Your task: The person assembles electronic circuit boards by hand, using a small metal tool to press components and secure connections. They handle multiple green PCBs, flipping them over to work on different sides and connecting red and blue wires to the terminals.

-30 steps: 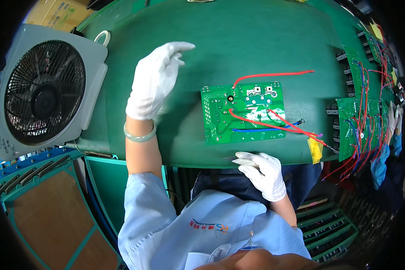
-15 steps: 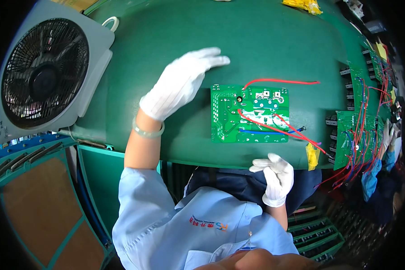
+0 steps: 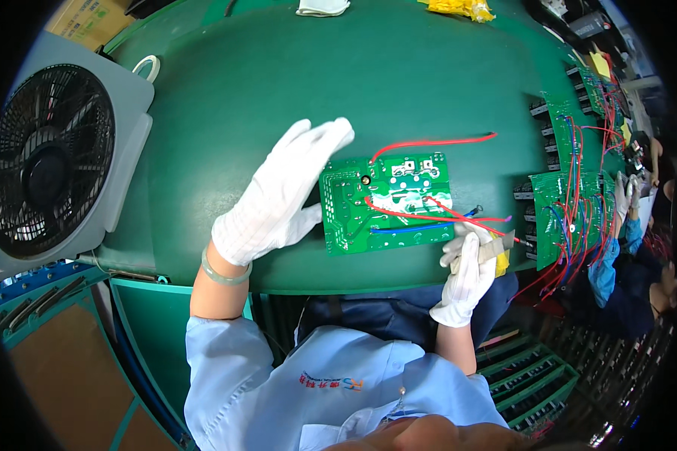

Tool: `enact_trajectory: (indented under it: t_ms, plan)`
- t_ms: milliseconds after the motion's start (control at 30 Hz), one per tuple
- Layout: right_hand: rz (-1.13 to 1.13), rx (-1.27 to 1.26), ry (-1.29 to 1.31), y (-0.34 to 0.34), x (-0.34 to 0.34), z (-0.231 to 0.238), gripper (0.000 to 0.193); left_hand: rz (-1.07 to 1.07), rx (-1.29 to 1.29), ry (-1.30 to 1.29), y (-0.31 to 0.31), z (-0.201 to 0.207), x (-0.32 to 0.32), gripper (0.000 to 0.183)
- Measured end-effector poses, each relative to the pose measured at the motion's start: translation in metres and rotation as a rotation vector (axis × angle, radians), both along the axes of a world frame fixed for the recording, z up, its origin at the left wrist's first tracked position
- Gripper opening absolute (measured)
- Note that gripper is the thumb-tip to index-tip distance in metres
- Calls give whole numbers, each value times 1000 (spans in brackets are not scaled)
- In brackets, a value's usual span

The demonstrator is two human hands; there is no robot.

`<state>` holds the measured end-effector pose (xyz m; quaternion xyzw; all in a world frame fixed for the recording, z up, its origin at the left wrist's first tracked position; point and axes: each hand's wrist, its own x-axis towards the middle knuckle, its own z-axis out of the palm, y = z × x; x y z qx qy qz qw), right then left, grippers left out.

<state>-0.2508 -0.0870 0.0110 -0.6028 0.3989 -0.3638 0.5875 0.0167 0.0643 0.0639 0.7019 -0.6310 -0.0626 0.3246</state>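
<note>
A green circuit board (image 3: 387, 203) lies on the green table with red wires (image 3: 436, 141) and a blue wire (image 3: 410, 228) on it. My left hand (image 3: 274, 192), in a white glove, is at the board's left edge, fingers stretched out and thumb apart, close to or touching that edge. My gloved right hand (image 3: 468, 274) is by the lower right corner, fingers closed on a flat grey-tan piece (image 3: 495, 247) whose kind I cannot make out. Yellow tape (image 3: 502, 263) shows partly behind this hand.
At the left stands a grey box fan (image 3: 49, 161) beside a white ring (image 3: 147, 69). More wired boards (image 3: 575, 218) stand along the right, with a co-worker's gloved hands (image 3: 626, 194) beyond. A white cloth (image 3: 323, 7) and yellow wrapping (image 3: 460, 8) lie at the far edge.
My left hand has come down to the board's left edge. My right hand has risen to the lower right corner and now holds the grey-tan piece. The whole view has shifted.
</note>
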Motion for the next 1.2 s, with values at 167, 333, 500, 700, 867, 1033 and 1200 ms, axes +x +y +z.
enact_trajectory:
  t_ms: [167, 333, 500, 700, 867, 1033, 1200]
  plan:
    - [83, 20, 15, -2, -2, -5, 32, -44, -40, -104, 1, -5, -5, 91]
    - [222, 16, -43, -6, -7, -6, 34, -39, -183, -35, -3, -18, -11, 73]
    - [246, 85, -142, -12, -15, -14, 43, -134, -155, -263, -9, -15, -17, 57]
    - [234, 125, -269, -14, -10, -13, 52, 93, -350, 147, -21, -39, -14, 26]
    - [164, 120, -195, -14, -2, -5, 49, 429, -140, 651, -4, -70, -9, 13]
    - [196, 154, -127, -13, -5, -9, 47, 361, 19, 1170, 0, -81, -13, 27]
    - [181, 147, -121, -12, -7, -9, 44, 254, 93, 1269, -6, -70, -25, 21]
